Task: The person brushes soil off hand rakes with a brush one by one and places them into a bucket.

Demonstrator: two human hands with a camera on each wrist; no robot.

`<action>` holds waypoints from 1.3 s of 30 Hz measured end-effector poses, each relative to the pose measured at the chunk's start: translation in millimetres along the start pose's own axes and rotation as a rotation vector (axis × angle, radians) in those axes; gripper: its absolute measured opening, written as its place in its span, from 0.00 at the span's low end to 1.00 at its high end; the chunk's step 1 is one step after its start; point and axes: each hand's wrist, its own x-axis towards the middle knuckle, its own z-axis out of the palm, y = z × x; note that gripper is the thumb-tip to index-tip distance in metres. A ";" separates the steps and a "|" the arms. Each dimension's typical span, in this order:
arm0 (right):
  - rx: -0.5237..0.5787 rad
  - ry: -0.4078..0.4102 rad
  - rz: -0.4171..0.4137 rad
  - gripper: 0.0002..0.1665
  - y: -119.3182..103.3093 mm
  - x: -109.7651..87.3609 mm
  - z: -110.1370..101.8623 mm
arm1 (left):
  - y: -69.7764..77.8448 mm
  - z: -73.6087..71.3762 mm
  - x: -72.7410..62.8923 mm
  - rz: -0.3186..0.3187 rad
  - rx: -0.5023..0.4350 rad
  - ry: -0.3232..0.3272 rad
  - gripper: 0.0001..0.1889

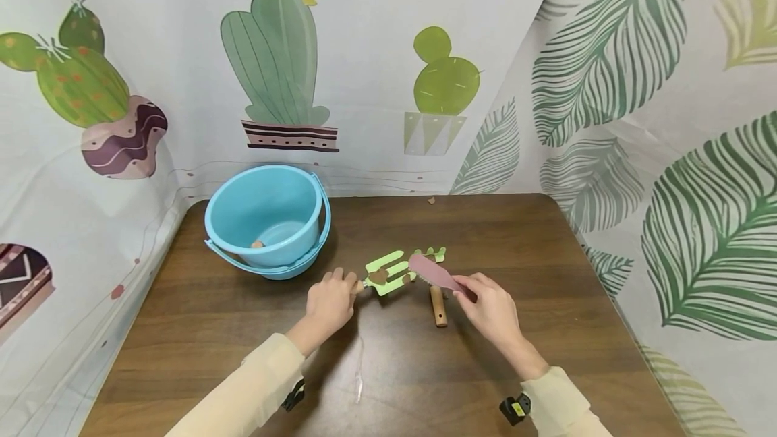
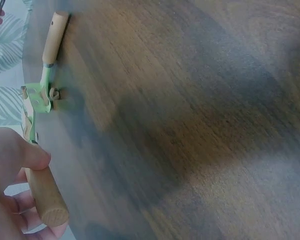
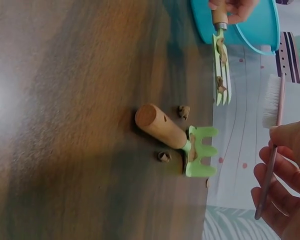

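My left hand (image 1: pixel 330 299) grips the wooden handle of a green hand fork (image 1: pixel 385 260) with its tines pointing right. Brown scraps (image 3: pixel 220 84) cling to the tines. In my right hand (image 1: pixel 493 309) is a pink brush (image 1: pixel 434 272), pinched by its handle; the right wrist view shows its white bristles (image 3: pixel 272 100) raised above the table and apart from the fork. Between the hands a small green hand rake (image 3: pixel 202 151) with a wooden handle (image 1: pixel 438 305) lies on the table. In the head view the brush partly covers it.
A blue bucket (image 1: pixel 291 251) with a handle stands at the back left of the brown table (image 1: pixel 546 261), a small brown piece (image 1: pixel 257 244) inside it. Brown crumbs (image 3: pixel 184 112) lie around the rake. Behind the table hangs a printed cloth (image 1: pixel 376 73).
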 end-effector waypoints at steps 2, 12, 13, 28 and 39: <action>-0.002 0.002 -0.008 0.15 -2.9 2.2 0.9 | 0.3 -2.2 -1.7 0.018 0.011 0.012 0.11; -0.020 0.000 -0.055 0.15 -12.4 11.1 3.7 | 4.7 -14.8 -6.2 0.075 0.031 0.053 0.12; -0.020 -0.003 -0.058 0.15 -13.3 11.9 3.8 | 5.5 -15.9 -6.8 0.081 0.033 0.058 0.12; -0.053 -0.053 -0.156 0.14 -32.6 19.3 8.8 | 14.6 -27.3 -10.9 0.135 0.046 0.106 0.10; -0.080 -0.049 -0.259 0.14 -38.3 19.8 12.9 | 18.1 -32.1 -11.2 0.150 0.056 0.113 0.12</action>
